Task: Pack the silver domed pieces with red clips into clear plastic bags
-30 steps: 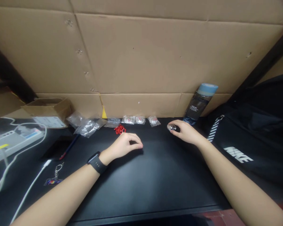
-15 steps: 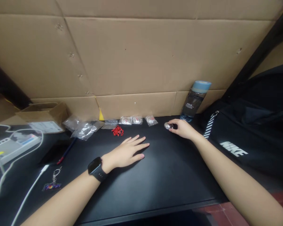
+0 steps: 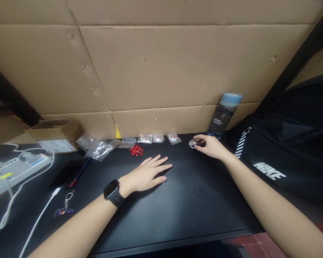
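My left hand lies flat on the black table, fingers spread, holding nothing. At the back right, my right hand grips a small round silver object between thumb and fingers, close to the tabletop. Left of that object, three small clear packets with round silver and red contents lie along the cardboard wall. A little pile of red cords sits in front of the packets, beyond my left hand.
A blue-capped bottle stands behind my right hand, and a black bag is on the right. Leftward are crumpled plastic bags, a cardboard box, a power strip, a keychain and a white cable.
The view has shifted slightly, so everything appears a little further right. My right hand still holds the silver object, and my left hand still rests flat.
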Demonstrator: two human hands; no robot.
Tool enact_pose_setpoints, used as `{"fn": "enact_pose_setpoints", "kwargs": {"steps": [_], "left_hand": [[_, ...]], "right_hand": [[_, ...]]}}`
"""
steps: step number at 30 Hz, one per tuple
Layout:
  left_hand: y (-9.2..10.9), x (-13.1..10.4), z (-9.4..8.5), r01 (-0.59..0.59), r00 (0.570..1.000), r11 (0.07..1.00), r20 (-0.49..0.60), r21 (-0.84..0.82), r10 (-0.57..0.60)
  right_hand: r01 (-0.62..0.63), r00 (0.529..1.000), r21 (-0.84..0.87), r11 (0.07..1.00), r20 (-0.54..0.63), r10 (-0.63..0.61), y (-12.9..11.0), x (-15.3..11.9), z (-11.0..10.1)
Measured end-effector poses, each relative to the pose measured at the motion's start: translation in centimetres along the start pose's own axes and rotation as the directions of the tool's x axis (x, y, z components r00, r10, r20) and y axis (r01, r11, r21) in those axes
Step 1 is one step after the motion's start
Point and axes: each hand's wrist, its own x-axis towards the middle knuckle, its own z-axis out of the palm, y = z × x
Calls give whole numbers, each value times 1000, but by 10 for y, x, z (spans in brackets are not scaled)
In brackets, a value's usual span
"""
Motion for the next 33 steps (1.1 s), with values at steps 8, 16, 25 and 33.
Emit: {"fn": "enact_pose_setpoints", "kwargs": {"steps": [8,16,25,33], "left_hand": [[-8,0,-12,-50,959,996,-274,68,67],[-63,-11,-37,290,827,894,-559,342,-54],[-72,-6,-22,274,850,892,-525,359,-50],[-68,-4,-23,252,859,900,-511,356,-39]], "right_hand": [[231,964,65,971,116,-237,-54,-14,6],[307,936,116,945,143,-322,-68,-19,15],[281,949,107,954,115,-293,-62,-18,22],[288,944,192,938,109,-312,-65,-19,24]]}}
